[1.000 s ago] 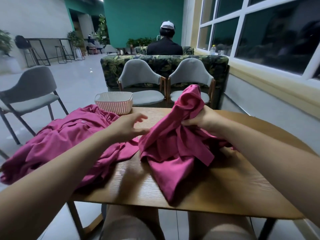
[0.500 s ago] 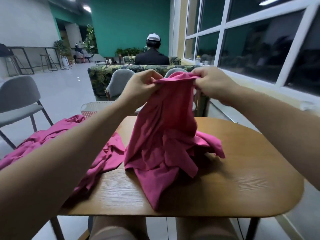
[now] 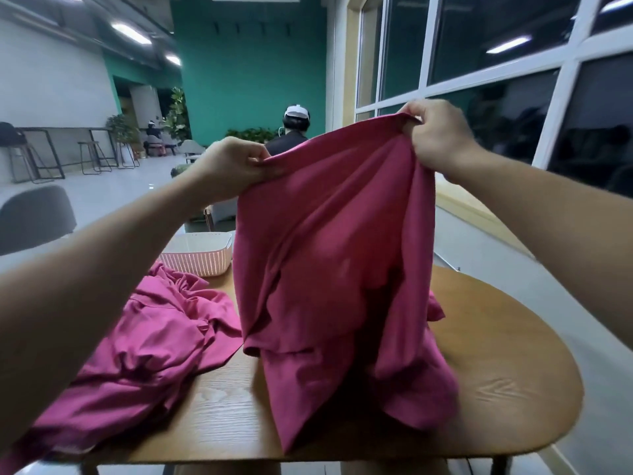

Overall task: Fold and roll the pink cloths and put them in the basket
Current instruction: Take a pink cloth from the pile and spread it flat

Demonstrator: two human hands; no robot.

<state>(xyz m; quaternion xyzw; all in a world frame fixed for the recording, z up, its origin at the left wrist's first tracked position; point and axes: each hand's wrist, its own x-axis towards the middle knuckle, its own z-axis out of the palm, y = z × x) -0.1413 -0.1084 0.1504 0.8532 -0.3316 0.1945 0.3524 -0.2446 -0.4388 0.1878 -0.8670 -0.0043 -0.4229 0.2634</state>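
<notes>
I hold a pink cloth [image 3: 329,255] up above the table by its top edge. My left hand [image 3: 229,166] pinches the left end of that edge and my right hand [image 3: 436,133] grips the right end. The cloth hangs down in folds, and its lower part rests bunched on the wooden table [image 3: 496,365]. A second pink cloth [image 3: 144,347] lies crumpled on the table's left side and spills over the left edge. A pale ribbed basket [image 3: 198,257] stands at the table's far left, partly behind the raised cloth.
A grey chair [image 3: 32,217] stands to the left of the table. Behind the table are more chairs and a leaf-patterned sofa, mostly hidden by the cloth. A person in a white cap [image 3: 296,126] sits facing away. Windows run along the right wall.
My left hand took hold of the cloth's top edge next to my right. Both hands then lifted it off the table and spread the edge wider apart.
</notes>
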